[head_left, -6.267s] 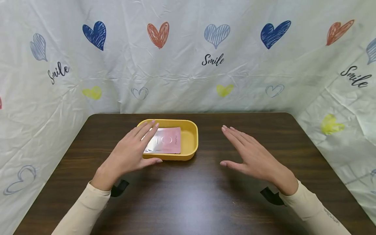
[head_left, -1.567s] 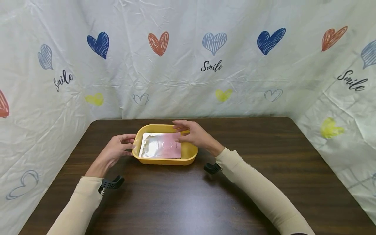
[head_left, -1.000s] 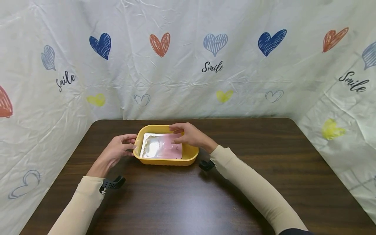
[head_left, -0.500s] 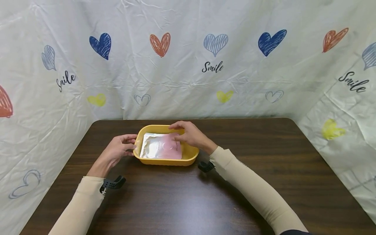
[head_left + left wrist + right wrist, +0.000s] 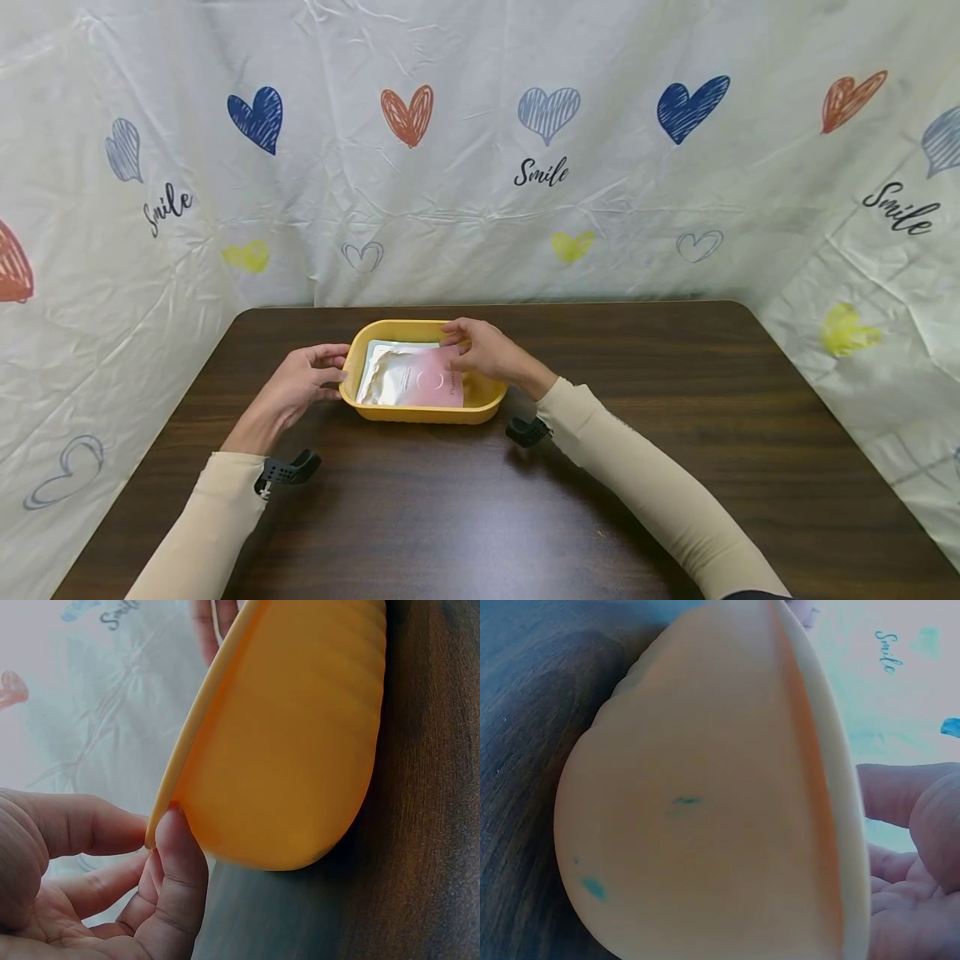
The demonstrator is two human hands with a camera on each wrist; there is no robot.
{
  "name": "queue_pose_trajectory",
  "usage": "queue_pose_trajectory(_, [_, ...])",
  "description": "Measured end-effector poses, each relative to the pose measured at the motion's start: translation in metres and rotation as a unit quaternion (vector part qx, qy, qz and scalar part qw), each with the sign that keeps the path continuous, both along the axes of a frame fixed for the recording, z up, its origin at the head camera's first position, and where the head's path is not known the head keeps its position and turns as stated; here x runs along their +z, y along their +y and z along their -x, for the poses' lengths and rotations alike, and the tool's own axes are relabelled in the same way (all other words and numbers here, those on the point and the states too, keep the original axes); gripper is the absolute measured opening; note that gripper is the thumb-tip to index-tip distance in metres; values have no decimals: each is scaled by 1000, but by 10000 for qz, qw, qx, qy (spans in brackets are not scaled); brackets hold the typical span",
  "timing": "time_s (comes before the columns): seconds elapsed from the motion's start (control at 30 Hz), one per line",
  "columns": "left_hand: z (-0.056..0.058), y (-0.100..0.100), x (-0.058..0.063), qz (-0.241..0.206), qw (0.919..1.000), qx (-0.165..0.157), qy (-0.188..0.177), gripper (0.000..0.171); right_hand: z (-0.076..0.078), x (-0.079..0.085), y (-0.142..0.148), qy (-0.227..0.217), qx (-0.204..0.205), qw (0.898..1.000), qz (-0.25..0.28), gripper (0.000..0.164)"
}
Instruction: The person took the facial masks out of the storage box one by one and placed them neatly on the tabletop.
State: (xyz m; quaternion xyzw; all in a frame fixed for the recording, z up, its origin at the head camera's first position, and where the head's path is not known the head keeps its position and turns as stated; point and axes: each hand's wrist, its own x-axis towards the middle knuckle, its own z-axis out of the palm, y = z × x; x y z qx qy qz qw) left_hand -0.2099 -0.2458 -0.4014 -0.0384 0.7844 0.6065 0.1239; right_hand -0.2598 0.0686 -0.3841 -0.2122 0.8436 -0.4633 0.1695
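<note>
Head view: one end of the yellow tray (image 5: 427, 415) is held by the left hand (image 5: 296, 379), its rim pinched between thumb and fingers, as is also shown in the left wrist view. At the other end, the right hand (image 5: 491, 350) is poised over the rim with fingers bent, just beside the pink-and-silver pouch (image 5: 427, 379); whether the pouch is gripped cannot be told. The pouch is laid inside the tray, nearer its left side. Judged by its crinkled foil sheen, it should be light, pliable and rather slippery, best taken by its right edge, where some tray floor is left bare. The tray is probably light, stiff plastic, easily steadied by its lip; its corners are rounded and its wall rippled. Beyond, a glossy, dark wood-grained table (image 5: 465, 508) is backed by a creased white sheet (image 5: 450, 187) printed with hearts
</note>
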Motion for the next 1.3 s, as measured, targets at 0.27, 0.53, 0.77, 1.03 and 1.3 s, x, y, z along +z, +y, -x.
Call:
queue_pose_trajectory(0.27, [0, 0, -1, -25, 10000, -29, 27, 58, -2, 1, 1, -278, 101, 9995, 138, 63])
queue_pose_trajectory(0.53, [-1, 0, 0, -44, 10000, -43, 66, 57, -4, -1, -1, -224, 308, 9993, 63, 49])
queue_pose_trajectory(0.77, [-1, 1, 0, 20, 10000, 5, 81, 56, -6, 2, -3, -568, 381, 9974, 239, 33])
queue_pose_trajectory(1.03, [-1, 2, 0, 81, 9999, 83, 25, 54, -5, 8, 0, -710, 307, 9965, 317, 18])
queue_pose_trajectory(1.3, [-3, 3, 1, 124, 9998, 148, 31, 54, 1, 9, 9, -889, 106, 9919, 901, 26])
